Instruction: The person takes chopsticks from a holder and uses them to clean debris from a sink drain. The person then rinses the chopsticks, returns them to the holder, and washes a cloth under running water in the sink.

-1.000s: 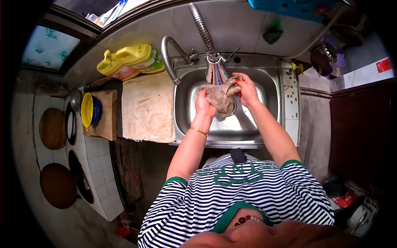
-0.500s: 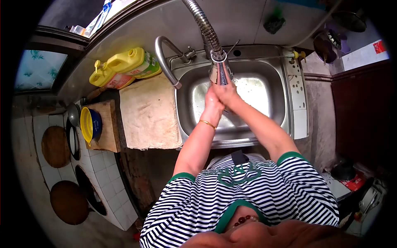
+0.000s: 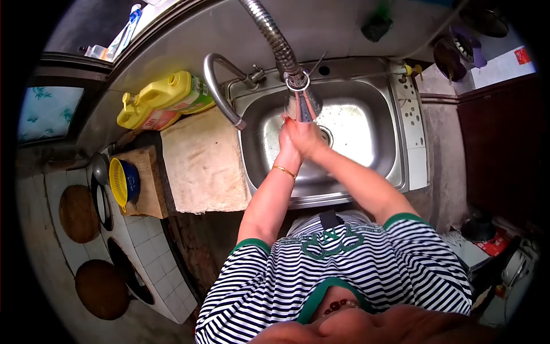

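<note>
My left hand (image 3: pixel 285 139), with a thin gold bracelet (image 3: pixel 284 171) at the wrist, is pressed against my right hand (image 3: pixel 307 139). The two are clasped over the steel sink (image 3: pixel 358 173), directly beneath the shiny head of a flexible-hose faucet (image 3: pixel 302 104). My right hand lies over the left one and is closed round it. The left fingers are mostly hidden behind the right hand. Whether water is running I cannot clearly make out. A round drain (image 3: pixel 326 136) shows in the basin just right of the hands.
A second, curved faucet (image 3: pixel 215 86) arches over the sink's left edge. Left of the sink is a pale cloth-like slab (image 3: pixel 200 163), with two yellow jugs (image 3: pixel 172 92) behind it. Farther left, a yellow strainer (image 3: pixel 118 180) and blue bowl rest on a wooden board (image 3: pixel 150 183).
My clasped hands have shifted slightly, with the right hand sliding over the left, and the drain has come into view beside them. The whole view has tilted a little.
</note>
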A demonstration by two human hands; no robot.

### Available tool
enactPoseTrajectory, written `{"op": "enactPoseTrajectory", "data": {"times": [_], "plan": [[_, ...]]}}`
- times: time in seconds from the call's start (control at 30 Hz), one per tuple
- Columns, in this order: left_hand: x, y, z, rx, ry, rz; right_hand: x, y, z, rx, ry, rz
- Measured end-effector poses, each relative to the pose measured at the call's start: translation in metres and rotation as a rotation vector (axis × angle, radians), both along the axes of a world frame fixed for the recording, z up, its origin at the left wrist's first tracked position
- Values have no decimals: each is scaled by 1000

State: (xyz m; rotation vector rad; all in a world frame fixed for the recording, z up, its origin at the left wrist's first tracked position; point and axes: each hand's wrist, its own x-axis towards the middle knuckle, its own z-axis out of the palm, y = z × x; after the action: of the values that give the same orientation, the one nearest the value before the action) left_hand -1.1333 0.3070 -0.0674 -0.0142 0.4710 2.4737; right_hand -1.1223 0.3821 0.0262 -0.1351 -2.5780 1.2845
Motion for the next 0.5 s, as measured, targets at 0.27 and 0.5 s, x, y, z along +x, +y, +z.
{"op": "enactPoseTrajectory", "data": {"times": [0.27, 0.5], "plan": [[-9, 3, 3, -136, -303, 122, -14, 17, 10, -58, -409, 17], [10, 40, 69, -537, -510, 256, -33, 46, -6, -172, -472, -23]]}}
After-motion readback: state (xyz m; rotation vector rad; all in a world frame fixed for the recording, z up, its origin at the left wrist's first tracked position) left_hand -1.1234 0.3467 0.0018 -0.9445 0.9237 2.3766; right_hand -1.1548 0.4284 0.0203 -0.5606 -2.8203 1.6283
